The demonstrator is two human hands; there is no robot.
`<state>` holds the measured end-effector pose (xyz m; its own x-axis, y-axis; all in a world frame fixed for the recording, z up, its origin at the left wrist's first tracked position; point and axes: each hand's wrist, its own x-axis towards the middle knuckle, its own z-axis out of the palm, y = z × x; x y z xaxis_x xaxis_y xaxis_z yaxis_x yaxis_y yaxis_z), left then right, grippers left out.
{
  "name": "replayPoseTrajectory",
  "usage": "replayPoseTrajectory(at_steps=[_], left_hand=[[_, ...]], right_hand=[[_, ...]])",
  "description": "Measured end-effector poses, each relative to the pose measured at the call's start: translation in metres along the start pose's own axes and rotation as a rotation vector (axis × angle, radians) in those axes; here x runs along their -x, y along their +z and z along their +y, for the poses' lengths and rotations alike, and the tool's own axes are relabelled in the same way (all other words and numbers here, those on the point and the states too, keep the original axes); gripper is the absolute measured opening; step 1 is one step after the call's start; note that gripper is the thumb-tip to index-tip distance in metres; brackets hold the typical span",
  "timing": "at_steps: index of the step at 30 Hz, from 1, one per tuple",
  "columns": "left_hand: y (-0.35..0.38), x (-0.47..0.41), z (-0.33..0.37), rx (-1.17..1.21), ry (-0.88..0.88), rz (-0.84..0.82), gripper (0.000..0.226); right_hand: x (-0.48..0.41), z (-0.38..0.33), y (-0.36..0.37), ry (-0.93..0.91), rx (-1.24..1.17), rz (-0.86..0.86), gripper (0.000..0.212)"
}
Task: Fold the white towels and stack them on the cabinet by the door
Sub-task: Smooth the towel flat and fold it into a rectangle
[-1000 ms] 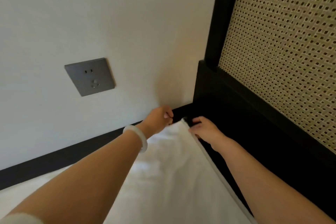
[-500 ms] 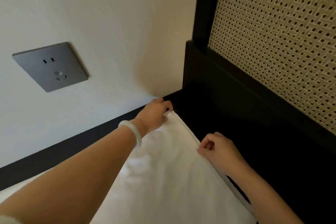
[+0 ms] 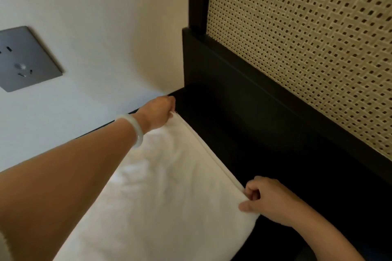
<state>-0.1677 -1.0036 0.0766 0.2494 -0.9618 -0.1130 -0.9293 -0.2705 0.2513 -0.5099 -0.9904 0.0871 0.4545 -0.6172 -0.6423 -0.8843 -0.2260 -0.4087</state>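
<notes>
Down at the bottom right, the right hand (image 3: 269, 201) has its fingers curled and its thumb laid flat, pinching the near corner of the white towel (image 3: 169, 186). That towel is spread out flat, thick and a little rumpled. Its hemmed edge runs straight from this hand to the other one along a dark surface (image 3: 275, 154), black and matte, which shows beside and beyond the cloth. Across the foreground stretches the left forearm, a pale bracelet (image 3: 135, 129) on the wrist. Further out, the left hand (image 3: 158, 112) sits on the towel's far corner. Its fingers are bent down over the corner and seem to grip it, though the fingertips are hidden. Just behind that corner the surface meets a plain cream wall (image 3: 106, 27), with a dark strip running along its foot. A grey socket plate (image 3: 23, 59) sits on the wall at far left. Rising on the right is a black frame (image 3: 212, 65) holding a woven cane panel (image 3: 307, 48), pale and full of small holes.
</notes>
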Motion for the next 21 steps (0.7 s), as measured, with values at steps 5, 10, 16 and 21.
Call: replayPoseTrajectory(at_steps=[5,10,16,21], left_hand=[[0.003,-0.002,0.016,-0.025,-0.123,0.064,0.01],[0.018,0.002,0.03,-0.058,-0.16,0.124,0.029],[0.025,0.017,0.033,0.116,-0.205,0.206,0.032],[0.016,0.036,0.033,0.277,-0.197,0.149,0.035]], right_hand=[[0.009,0.019,0.008,0.026,-0.081,0.063,0.031],[0.015,0.021,0.015,0.077,-0.05,0.107,0.034],[0.012,0.015,0.016,0.143,0.023,0.082,0.033],[0.009,0.019,0.018,0.168,-0.036,0.085,0.028]])
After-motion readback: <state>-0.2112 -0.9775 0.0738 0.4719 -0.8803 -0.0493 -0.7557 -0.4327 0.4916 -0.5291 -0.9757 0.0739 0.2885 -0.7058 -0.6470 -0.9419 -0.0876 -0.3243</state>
